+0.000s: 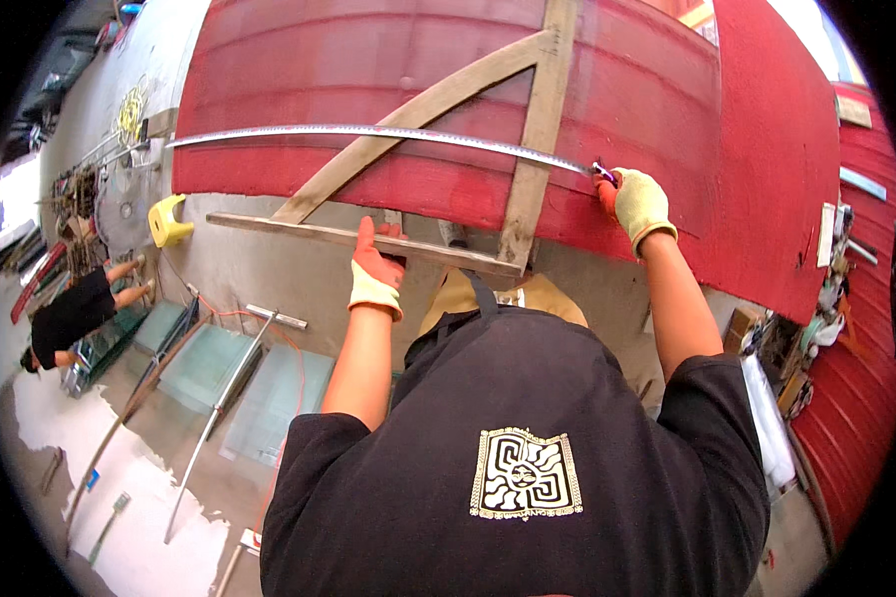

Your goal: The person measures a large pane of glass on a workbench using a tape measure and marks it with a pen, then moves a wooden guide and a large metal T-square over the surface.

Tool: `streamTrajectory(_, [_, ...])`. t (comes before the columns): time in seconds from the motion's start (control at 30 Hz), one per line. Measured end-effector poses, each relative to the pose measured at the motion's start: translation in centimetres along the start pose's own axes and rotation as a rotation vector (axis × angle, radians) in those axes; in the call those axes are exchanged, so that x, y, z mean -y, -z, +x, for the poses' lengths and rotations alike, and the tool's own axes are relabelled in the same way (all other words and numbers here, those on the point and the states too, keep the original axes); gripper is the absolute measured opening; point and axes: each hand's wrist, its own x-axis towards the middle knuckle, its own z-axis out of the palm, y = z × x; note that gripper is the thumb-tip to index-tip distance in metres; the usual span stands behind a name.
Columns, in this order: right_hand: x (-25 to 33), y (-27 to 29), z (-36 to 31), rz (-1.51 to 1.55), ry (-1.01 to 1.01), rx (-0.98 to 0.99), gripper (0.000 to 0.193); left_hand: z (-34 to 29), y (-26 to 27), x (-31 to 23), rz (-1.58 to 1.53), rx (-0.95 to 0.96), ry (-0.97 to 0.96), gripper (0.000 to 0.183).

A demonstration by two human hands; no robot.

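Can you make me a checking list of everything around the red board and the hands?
Surface: big red panel crossed by bare wooden battens.
Job's things: metal tape measure blade stretched across the panel; long wooden strip at its lower edge.
Clutter: yellow object, glass sheets, metal bar on the floor.
Hands: left hand, gloved, on the strip; right hand, gloved, pinching the tape's end.
Cables: orange cord on the floor.
Surroundings: another person crouched at left.
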Motion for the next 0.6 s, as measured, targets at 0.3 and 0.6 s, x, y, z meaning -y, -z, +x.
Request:
streamTrajectory(0.3, [-2.5,-1.0,-1.4,0.018,-0.048,-0.017,0.039,-0.1,0.1,-0.4,-0.042,0.055,-0.002,0.042])
streamTrajectory(0.6, [-3.5,-2.2,-2.6,0.079,-0.016,-0.139,0.037,-0.4,-0.6,-0.1,-0.058,0.001,-0.048,0.031])
